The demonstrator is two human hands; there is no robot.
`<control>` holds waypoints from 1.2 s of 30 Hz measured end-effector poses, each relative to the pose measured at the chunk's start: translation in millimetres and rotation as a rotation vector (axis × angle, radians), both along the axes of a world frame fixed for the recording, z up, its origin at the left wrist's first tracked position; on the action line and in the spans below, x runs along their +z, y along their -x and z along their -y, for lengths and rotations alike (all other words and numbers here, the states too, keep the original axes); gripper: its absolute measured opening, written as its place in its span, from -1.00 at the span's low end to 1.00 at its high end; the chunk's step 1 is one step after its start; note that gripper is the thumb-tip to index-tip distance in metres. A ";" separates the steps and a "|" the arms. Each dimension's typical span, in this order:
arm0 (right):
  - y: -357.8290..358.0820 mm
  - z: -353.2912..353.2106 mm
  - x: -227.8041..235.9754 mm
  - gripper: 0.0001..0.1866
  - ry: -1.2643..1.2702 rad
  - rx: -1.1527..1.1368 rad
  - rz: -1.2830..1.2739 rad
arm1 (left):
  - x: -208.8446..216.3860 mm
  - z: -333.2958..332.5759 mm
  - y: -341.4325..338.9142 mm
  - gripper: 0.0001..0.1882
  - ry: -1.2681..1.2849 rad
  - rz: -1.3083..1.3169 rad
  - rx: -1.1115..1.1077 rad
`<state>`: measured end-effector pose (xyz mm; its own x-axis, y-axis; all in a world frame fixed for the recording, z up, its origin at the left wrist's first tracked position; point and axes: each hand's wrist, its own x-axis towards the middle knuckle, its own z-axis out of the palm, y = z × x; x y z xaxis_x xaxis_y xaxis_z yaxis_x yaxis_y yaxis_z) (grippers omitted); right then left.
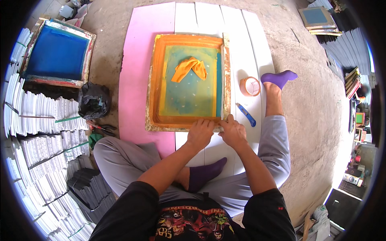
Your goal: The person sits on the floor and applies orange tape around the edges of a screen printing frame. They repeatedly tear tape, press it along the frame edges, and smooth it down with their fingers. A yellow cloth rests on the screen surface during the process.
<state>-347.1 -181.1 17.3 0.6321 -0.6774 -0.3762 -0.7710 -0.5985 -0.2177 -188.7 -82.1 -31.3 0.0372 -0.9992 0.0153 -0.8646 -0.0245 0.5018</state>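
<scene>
A wooden screen printing frame (149, 102) lies flat in front of me, its worn rails speckled with old paint. Orange-brown tape borders its blue-green mesh (185, 100), and a crumpled yellow-orange cloth (189, 69) rests on the mesh's upper part. At the near right corner, my left hand (202, 132) is closed over the near rail, its fingers bent on top. Just beside it, my right hand (234, 132) grips the corner itself, one finger reaching up along the right rail. The undersides of both hands are hidden.
Right of the frame lie a roll of brown tape (250, 86) and a blue utility knife (246, 115). Pink and white boards (134, 80) are underneath. Another blue screen frame (58, 54), a black plastic bag (94, 100), pliers (102, 128) and paper stacks (44, 156) stand left.
</scene>
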 end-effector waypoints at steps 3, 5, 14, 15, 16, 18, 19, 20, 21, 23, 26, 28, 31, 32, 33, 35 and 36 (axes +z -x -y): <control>-0.3 4.5 4.9 -0.47 -0.048 -0.050 0.067 | 11.0 6.1 -6.0 -0.58 -0.134 -0.013 -0.017; 0.7 4.8 5.1 -0.48 -0.058 -0.050 0.094 | 8.7 5.5 -7.8 -0.51 -0.188 -0.015 -0.053; 25.6 -2.1 -19.7 -0.43 0.121 -0.009 0.392 | -0.4 1.7 -7.7 -0.47 -0.059 -0.045 -0.108; 24.8 -2.3 -14.6 -0.44 0.126 -0.017 0.404 | 0.8 0.9 -7.4 -0.47 -0.048 -0.035 -0.110; 24.4 -2.4 -12.3 -0.44 0.131 -0.025 0.415 | 1.3 0.0 -7.1 -0.47 -0.036 -0.025 -0.113; 24.7 -1.6 -13.7 -0.44 0.147 -0.006 0.443 | -8.2 -4.6 -4.1 -0.46 0.101 0.035 -0.111; 25.6 -1.3 -14.3 -0.44 0.157 0.003 0.457 | -13.1 -6.5 -3.1 -0.46 0.171 0.064 -0.110; 27.4 -1.7 -17.5 -0.44 0.162 0.020 0.452 | -18.3 -8.5 -3.5 -0.45 0.215 0.090 -0.118; 28.8 -2.4 -21.3 -0.43 0.166 0.036 0.448 | -19.3 -9.6 -5.3 -0.45 0.259 0.116 -0.126; 33.5 -4.4 -25.9 -0.43 0.171 0.044 0.445 | -20.9 -10.2 -5.5 -0.44 0.324 0.144 -0.133; 34.3 -5.4 -26.7 -0.43 0.169 0.025 0.463 | -20.5 -9.2 -5.0 -0.45 0.356 0.138 -0.115; 34.6 -4.3 -26.7 -0.45 0.170 0.011 0.485 | -19.1 -7.3 -2.1 -0.47 0.339 0.109 -0.094; 32.1 -2.4 -26.9 -0.48 0.139 0.003 0.509 | -20.5 -5.1 1.2 -0.51 0.337 0.076 -0.059; 31.3 -0.7 -26.2 -0.50 0.152 0.023 0.516 | -21.2 -4.8 1.8 -0.52 0.335 0.074 -0.052; 31.1 1.4 -24.5 -0.51 0.164 0.041 0.521 | -21.6 -4.3 2.6 -0.53 0.333 0.069 -0.047; 32.1 3.0 -24.1 -0.54 0.195 0.072 0.526 | -22.4 -3.9 3.3 -0.55 0.323 0.059 -0.046; 32.6 3.4 -25.4 -0.54 0.216 0.086 0.525 | -21.4 -3.4 2.7 -0.55 0.317 0.054 -0.049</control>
